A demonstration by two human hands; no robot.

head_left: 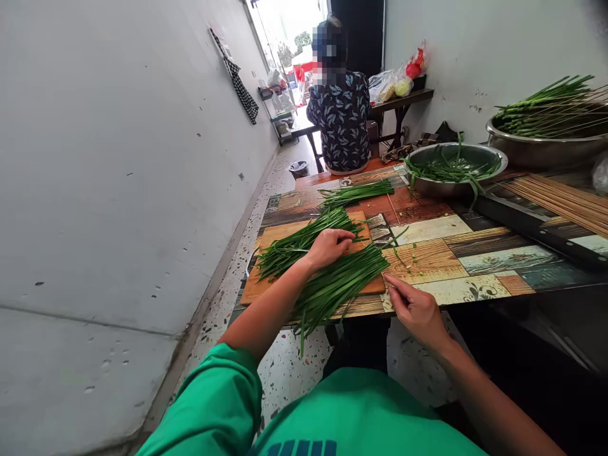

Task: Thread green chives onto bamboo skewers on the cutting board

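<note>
Long green garlic chives lie in two bunches on a wooden cutting board (266,234). My left hand (329,248) rests between the far bunch (297,244) and the near bunch (339,278), its fingers bent together. What its fingertips pinch, if anything, is hidden. The near bunch overhangs the table's front edge, with its cut ends pointing right. Beside those ends my right hand (415,310) pinches a thin wooden skewer (386,277), of which only a short piece shows. Another bunch of chives (358,192) lies beyond the board.
A steel bowl (456,185) of loose greens stands at the back right, near a larger basin (546,149) with skewered chives. A black-handled knife (532,225) and several wooden skewers (563,199) lie at right. A person (344,120) sits ahead, back turned.
</note>
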